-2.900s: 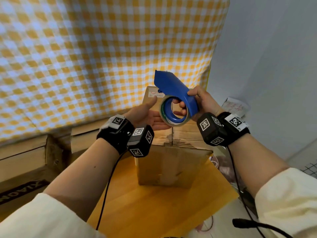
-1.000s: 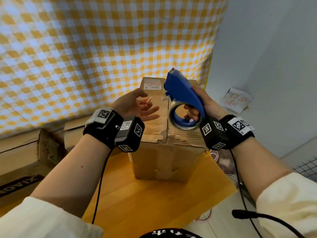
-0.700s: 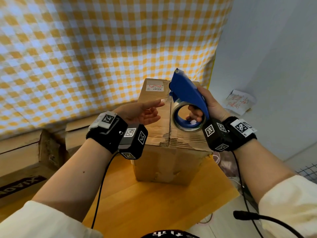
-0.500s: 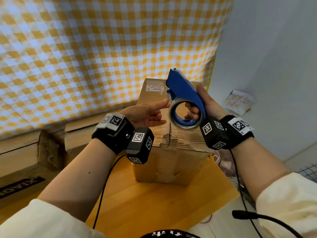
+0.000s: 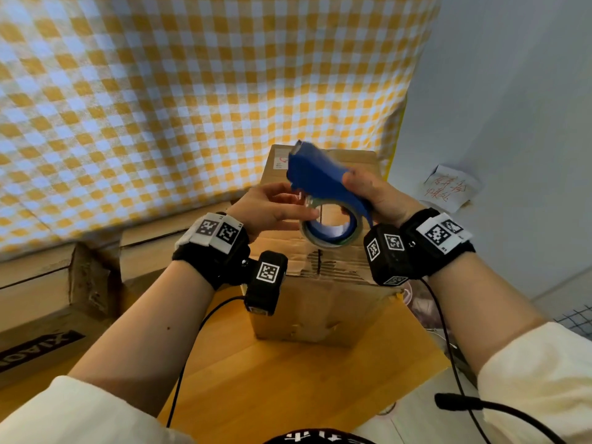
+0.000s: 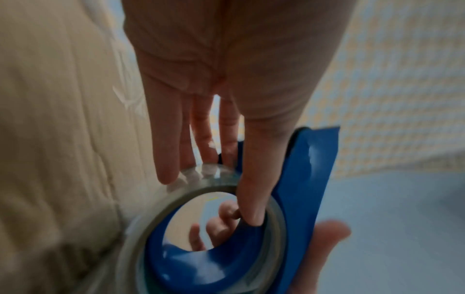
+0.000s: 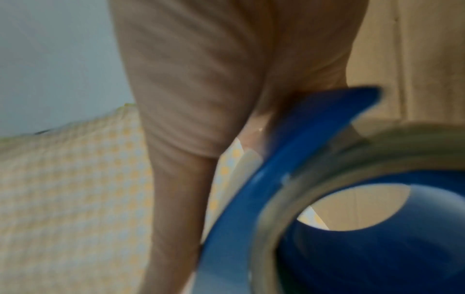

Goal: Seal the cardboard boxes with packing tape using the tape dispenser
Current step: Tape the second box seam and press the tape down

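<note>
A brown cardboard box (image 5: pixel 320 302) stands on the wooden table, its top flaps closed with a seam down the middle. Above it my right hand (image 5: pixel 374 197) grips the handle of the blue tape dispenser (image 5: pixel 317 177), nose pointing away and left. The clear tape roll (image 5: pixel 330 232) sits in the dispenser. My left hand (image 5: pixel 282 206) meets it from the left. In the left wrist view the thumb (image 6: pixel 251 208) presses the roll's (image 6: pixel 135 228) rim and the fingers (image 6: pixel 171 159) lie on its outer face. In the blurred right wrist view the dispenser (image 7: pixel 239 199) and roll (image 7: pixel 289 199) fill the lower right.
A yellow checked cloth (image 5: pixel 192 91) hangs behind the box. More cardboard boxes (image 5: pixel 48 299) lie at the left. The wooden table (image 5: pixel 288 395) ends close to the box's right side. A white wall with a paper note (image 5: pixel 448 187) is at the right.
My left hand has come back from open air at the left onto the tape roll. The dispenser has dropped a little and its nose has swung left.
</note>
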